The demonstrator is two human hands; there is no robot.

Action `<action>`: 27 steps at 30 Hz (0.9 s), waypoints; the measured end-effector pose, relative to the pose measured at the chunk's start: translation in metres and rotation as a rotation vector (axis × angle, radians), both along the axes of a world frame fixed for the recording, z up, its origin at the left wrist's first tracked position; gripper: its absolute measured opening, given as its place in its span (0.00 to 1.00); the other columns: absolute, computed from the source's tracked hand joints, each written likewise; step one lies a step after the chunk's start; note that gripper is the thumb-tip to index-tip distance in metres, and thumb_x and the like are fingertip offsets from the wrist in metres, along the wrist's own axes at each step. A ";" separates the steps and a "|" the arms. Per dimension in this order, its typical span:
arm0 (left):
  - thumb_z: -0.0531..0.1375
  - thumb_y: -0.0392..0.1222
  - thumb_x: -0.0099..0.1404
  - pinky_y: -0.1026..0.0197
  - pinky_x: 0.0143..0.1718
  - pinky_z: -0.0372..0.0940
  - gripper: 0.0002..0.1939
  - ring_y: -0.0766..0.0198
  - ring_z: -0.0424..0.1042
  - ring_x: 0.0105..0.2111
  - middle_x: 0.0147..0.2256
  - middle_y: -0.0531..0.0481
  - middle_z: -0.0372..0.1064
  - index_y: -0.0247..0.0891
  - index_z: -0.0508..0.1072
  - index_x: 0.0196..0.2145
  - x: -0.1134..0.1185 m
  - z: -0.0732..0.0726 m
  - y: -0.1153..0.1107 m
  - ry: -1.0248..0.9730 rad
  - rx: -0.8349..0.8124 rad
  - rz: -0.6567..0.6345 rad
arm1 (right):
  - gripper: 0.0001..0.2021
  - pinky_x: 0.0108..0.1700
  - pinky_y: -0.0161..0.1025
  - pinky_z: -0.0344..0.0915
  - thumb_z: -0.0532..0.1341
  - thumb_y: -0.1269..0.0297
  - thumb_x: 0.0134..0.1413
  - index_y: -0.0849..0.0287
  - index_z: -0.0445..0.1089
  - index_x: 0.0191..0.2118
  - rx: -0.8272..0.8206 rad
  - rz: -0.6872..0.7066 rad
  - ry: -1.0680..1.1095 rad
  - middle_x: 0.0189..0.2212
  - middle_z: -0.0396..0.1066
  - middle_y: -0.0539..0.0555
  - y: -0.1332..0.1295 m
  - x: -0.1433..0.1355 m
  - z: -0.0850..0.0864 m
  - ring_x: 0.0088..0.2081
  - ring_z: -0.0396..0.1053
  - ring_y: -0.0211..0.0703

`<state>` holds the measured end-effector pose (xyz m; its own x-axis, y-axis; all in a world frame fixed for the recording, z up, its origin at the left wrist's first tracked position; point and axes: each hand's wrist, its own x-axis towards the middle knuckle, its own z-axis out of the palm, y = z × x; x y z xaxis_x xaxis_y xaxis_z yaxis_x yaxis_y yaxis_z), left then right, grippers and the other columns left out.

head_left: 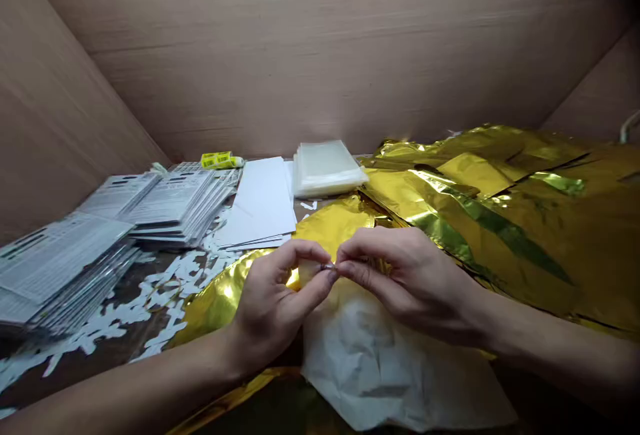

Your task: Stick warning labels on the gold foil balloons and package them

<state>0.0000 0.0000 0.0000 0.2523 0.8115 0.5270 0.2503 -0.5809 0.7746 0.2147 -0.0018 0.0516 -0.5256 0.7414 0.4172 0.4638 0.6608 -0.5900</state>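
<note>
My left hand (285, 295) is closed in a pinch, thumb against forefinger. Facing it, my right hand (405, 275) pinches too, and the fingertips of both hands meet. A tiny thin dark piece (327, 266) shows between them, too small to name. Below and behind the hands lies shiny gold foil (220, 298), partly covered by my fingers. A crumpled whitish sheet (395, 368) spreads under my right hand and wrist, towards my body.
Stacks of printed packets (170, 198) stand at the left, among scattered white paper strips (145, 302). Further back are white cards (263, 195), a pile of clear plastic sleeves (327, 165) and a yellow tube (220, 160). Gold foil sheets (530, 222) heap up at the right. A wooden panel (320, 55) rises behind.
</note>
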 end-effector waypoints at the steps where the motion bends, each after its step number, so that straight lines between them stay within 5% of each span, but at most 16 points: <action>1: 0.68 0.35 0.67 0.69 0.45 0.68 0.11 0.70 0.74 0.39 0.39 0.57 0.74 0.47 0.74 0.44 0.000 -0.001 -0.001 -0.014 0.022 0.007 | 0.08 0.35 0.32 0.61 0.60 0.66 0.68 0.60 0.74 0.36 -0.012 -0.003 -0.004 0.29 0.73 0.47 -0.001 0.000 0.001 0.31 0.67 0.32; 9: 0.63 0.34 0.71 0.68 0.41 0.67 0.07 0.70 0.73 0.36 0.37 0.56 0.73 0.44 0.75 0.44 0.001 0.005 -0.002 0.002 0.087 0.003 | 0.05 0.38 0.35 0.69 0.65 0.66 0.60 0.57 0.79 0.40 -0.178 0.029 0.048 0.35 0.79 0.48 0.005 0.013 0.016 0.35 0.74 0.38; 16: 0.58 0.36 0.72 0.67 0.43 0.67 0.11 0.66 0.73 0.42 0.42 0.54 0.75 0.45 0.75 0.49 -0.001 0.004 -0.004 -0.065 0.022 0.123 | 0.08 0.37 0.36 0.71 0.69 0.64 0.56 0.56 0.79 0.42 -0.113 -0.051 0.022 0.35 0.79 0.50 0.013 0.022 0.024 0.34 0.74 0.39; 23: 0.54 0.32 0.62 0.62 0.31 0.64 0.12 0.63 0.69 0.31 0.31 0.53 0.73 0.40 0.77 0.34 -0.006 0.016 0.014 -0.130 -0.136 0.299 | 0.21 0.32 0.37 0.69 0.72 0.59 0.52 0.55 0.71 0.50 -0.375 0.077 -0.042 0.37 0.78 0.52 0.036 0.052 0.038 0.34 0.74 0.43; 27: 0.55 0.32 0.61 0.53 0.47 0.67 0.11 0.56 0.73 0.42 0.40 0.49 0.76 0.40 0.76 0.35 -0.004 0.034 0.017 0.090 0.104 0.322 | 0.22 0.29 0.35 0.66 0.73 0.58 0.52 0.52 0.68 0.49 -0.366 -0.009 -0.001 0.32 0.77 0.49 0.033 0.048 0.039 0.29 0.71 0.40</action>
<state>-0.0038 0.0167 0.0342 0.0410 0.7999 0.5987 0.4983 -0.5357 0.6817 0.2628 0.0311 0.0904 -0.5183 0.8463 0.1232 0.4696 0.4020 -0.7861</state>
